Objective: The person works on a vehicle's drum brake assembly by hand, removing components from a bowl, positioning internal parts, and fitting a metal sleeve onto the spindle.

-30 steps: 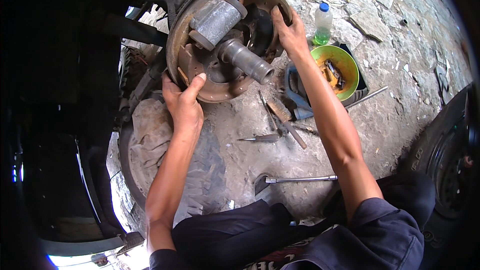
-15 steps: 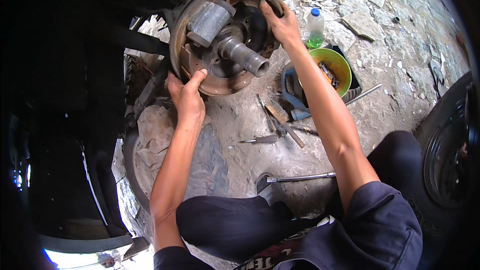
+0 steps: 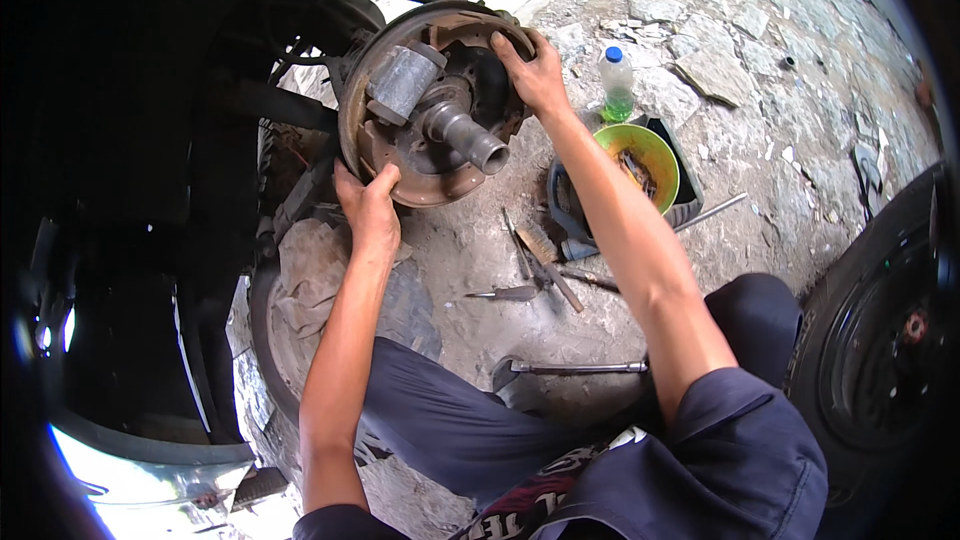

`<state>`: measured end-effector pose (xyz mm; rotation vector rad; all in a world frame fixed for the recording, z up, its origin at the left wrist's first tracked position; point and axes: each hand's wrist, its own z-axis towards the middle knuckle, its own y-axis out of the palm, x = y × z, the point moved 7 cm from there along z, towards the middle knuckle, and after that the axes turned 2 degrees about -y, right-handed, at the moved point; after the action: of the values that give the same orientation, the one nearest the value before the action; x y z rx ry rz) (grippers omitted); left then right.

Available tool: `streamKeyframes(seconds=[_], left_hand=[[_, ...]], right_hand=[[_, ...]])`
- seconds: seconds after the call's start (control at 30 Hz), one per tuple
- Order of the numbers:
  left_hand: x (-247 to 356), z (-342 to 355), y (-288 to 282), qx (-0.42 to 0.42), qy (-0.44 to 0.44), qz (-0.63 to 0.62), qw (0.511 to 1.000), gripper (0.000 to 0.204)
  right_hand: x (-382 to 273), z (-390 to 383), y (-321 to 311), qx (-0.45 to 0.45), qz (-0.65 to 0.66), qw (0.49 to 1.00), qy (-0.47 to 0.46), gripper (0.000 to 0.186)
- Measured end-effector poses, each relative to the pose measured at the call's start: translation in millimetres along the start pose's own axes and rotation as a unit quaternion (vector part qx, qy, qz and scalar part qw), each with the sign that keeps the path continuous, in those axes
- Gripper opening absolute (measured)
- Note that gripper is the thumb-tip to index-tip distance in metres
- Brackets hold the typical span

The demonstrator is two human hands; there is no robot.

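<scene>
A round, rusty brake backing plate (image 3: 437, 190) sits at the end of a vehicle's axle, upper middle of the head view. From its centre a hollow metal spindle (image 3: 467, 137) points toward me. A grey block-like part (image 3: 406, 83) is on the plate's face, left of the spindle. My left hand (image 3: 370, 208) grips the plate's lower left rim, thumb on the front face and fingers mostly hidden behind. My right hand (image 3: 537, 78) holds the upper right rim the same way, thumb in front. Both hands are closed on the plate.
On the ground lie a brush (image 3: 548, 265), a screwdriver (image 3: 505, 293) and a long-handled wrench (image 3: 580, 368). A yellow-green bowl (image 3: 668, 168) with small parts stands near a bottle of green liquid (image 3: 617, 100). A wheel (image 3: 850, 340) is at right; the dark vehicle body (image 3: 130, 190) fills the left.
The whole view has shifted, so plate and ground objects appear lower and a little further left. My left leg has moved in the view. Both hands keep their hold on the rim.
</scene>
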<state>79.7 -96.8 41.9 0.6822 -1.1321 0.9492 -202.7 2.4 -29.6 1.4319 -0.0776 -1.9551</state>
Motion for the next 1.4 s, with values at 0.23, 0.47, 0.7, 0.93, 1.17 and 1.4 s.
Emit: streamKeyframes(seconds=[0.23, 0.47, 0.7, 0.93, 1.17, 1.4], left_hand=[[5.3, -4.1, 5.6, 0.005, -0.011, 0.009, 1.000, 0.060], [15.3, 5.3, 5.1, 0.035, 0.023, 0.002, 0.999, 0.047], [26.6, 9.7, 13.0, 0.042, 0.039, 0.049, 0.997, 0.045], [29.5, 6.9, 19.3, 0.042, 0.055, 0.043, 0.997, 0.050], [30.6, 8.6, 20.7, 0.051, 0.061, 0.068, 0.994, 0.054], [53.1, -26.7, 29.4, 0.087, 0.170, 0.278, 0.941, 0.062]], right_hand=[[3.3, -5.5, -2.3, 0.032, 0.006, 0.999, 0.021, 0.058], [25.9, -27.7, -8.8, 0.135, 0.050, 0.987, 0.070, 0.059], [47.3, -34.9, -9.3, 0.190, 0.047, 0.977, 0.079, 0.063], [50.7, -37.4, -9.8, 0.270, -0.014, 0.959, 0.089, 0.069], [43.3, -43.6, -7.4, 0.315, 0.020, 0.947, 0.062, 0.069], [40.9, -45.0, -5.9, 0.333, -0.012, 0.939, 0.084, 0.069]])
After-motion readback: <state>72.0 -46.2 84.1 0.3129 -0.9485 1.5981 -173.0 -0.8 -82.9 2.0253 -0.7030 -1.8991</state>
